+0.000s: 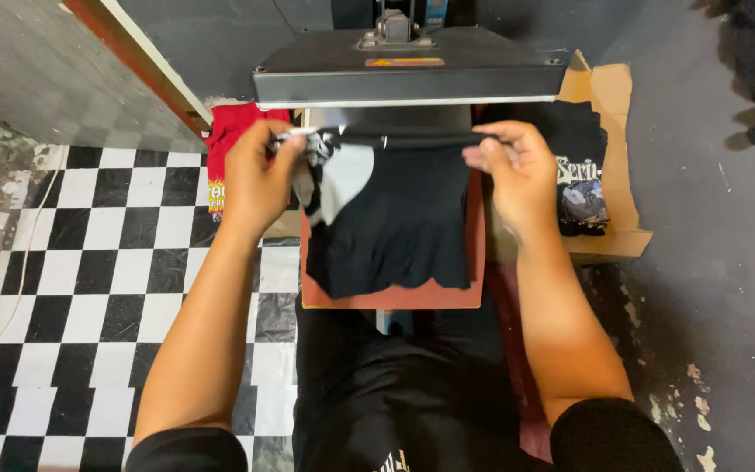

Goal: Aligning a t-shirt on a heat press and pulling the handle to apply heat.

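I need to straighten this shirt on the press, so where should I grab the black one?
Grip the black shirt along its far edge, one hand at each corner, reaching from the near side. That edge is stretched taut under the raised upper plate, while the rest lies loose.

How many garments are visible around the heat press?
3. A black shirt held by both hands on the lower platen, a red garment left of the press, a printed black shirt on cardboard right. More may be hidden.

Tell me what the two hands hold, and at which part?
Both the left hand and right hand hold one black garment by its upper edge, one grip at each end.
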